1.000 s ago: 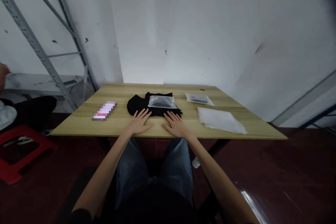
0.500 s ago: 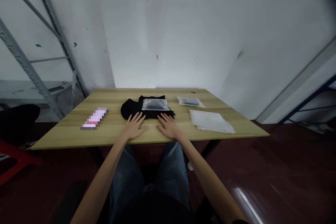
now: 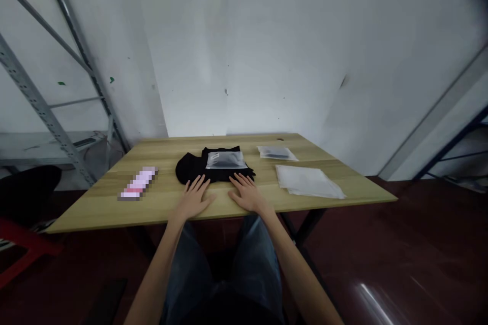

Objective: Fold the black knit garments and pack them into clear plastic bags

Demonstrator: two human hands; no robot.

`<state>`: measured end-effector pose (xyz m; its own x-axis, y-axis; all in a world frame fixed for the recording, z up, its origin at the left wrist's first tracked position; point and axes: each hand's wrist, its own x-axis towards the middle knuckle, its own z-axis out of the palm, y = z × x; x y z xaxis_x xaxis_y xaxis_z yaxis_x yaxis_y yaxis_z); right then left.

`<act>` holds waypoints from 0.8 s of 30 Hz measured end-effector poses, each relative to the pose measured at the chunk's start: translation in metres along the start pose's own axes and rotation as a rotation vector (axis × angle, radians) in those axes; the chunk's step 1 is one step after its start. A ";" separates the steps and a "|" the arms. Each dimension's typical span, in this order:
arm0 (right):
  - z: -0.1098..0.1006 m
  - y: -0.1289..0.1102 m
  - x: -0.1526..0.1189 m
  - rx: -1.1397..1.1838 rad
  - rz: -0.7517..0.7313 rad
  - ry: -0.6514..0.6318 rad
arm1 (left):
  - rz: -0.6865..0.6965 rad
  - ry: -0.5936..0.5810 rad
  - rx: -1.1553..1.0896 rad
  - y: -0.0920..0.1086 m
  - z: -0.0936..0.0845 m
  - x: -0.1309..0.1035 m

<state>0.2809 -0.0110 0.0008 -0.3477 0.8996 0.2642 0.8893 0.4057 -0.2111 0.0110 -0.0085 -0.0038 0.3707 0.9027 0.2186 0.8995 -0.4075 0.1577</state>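
Observation:
Both palms rest flat near the table's front edge. My left hand (image 3: 193, 199) is open with fingers spread, its fingertips at the near edge of a pile of black socks (image 3: 189, 166). Also open, my right hand (image 3: 247, 193) lies beside it, fingertips at the socks' right end. On top of the pile sits a frosted zip bag (image 3: 227, 160) with something dark inside. Neither hand grips anything.
On the wooden table (image 3: 99, 208), a smaller frosted bag (image 3: 276, 153) lies behind several flat translucent bags (image 3: 309, 182) at the right. A pixelated phone-shaped item (image 3: 139, 183) lies at left. Metal shelving (image 3: 41, 106) stands left; a white wall (image 3: 259, 61) rises behind.
The whole scene sits slightly lower in the picture as the head camera tilts up a little. Hands, socks and bags keep their places on the table.

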 end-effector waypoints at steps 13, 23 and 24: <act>-0.003 -0.003 -0.004 0.049 0.019 0.049 | -0.003 0.023 -0.028 0.002 -0.001 -0.004; -0.005 -0.003 -0.004 0.099 0.030 0.039 | 0.002 0.018 -0.058 0.001 0.000 -0.004; -0.005 -0.003 -0.004 0.101 0.032 0.040 | 0.002 0.018 -0.061 0.001 0.000 -0.004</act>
<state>0.2808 -0.0163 0.0052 -0.3062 0.9059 0.2925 0.8646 0.3932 -0.3130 0.0102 -0.0125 -0.0048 0.3675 0.8995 0.2362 0.8827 -0.4173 0.2159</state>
